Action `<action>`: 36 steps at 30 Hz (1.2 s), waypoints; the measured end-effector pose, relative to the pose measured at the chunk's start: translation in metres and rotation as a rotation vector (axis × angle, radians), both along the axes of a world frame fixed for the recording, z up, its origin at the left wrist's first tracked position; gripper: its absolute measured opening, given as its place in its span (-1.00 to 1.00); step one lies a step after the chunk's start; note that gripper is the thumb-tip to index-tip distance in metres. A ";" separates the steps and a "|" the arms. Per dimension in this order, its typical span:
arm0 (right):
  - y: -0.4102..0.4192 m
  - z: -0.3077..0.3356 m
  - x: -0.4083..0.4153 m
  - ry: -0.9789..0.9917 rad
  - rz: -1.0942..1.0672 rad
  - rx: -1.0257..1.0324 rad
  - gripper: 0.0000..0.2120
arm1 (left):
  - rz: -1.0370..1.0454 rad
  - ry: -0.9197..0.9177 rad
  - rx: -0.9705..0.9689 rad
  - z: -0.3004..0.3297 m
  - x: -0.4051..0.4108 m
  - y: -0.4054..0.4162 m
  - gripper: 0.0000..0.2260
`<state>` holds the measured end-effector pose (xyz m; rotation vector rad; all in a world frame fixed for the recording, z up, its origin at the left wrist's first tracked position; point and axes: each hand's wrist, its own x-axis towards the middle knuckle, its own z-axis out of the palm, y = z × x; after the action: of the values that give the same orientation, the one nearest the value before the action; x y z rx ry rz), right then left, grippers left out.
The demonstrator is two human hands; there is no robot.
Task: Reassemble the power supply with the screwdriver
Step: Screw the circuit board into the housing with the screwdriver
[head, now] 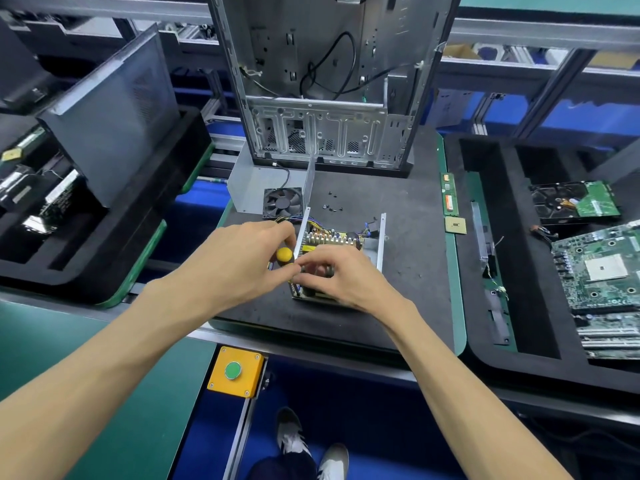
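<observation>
The open power supply lies on the dark mat, its metal walls upright and its circuit board with heat sinks and coloured wires exposed. My left hand grips a screwdriver with a yellow and black handle at the supply's left wall. My right hand rests on the near part of the supply, fingers pinched close to the screwdriver; what they pinch is hidden. A black fan lies behind on a grey metal cover. Several small black screws lie loose on the mat.
An emptied computer case stands behind the mat. Foam trays sit on both sides; the right one holds a motherboard and a hard drive. A RAM stick and a CPU lie nearby. A yellow button box sits below.
</observation>
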<state>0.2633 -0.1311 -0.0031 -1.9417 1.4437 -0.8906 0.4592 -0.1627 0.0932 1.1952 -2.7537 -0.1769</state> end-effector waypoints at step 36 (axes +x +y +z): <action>0.000 -0.001 -0.002 -0.032 -0.013 0.054 -0.79 | 0.032 -0.052 0.077 0.003 -0.012 0.009 -0.69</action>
<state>0.2615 -0.1315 -0.0040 -1.8729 1.4484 -0.8757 0.4477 -0.1538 0.0962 1.2792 -2.7947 -0.2544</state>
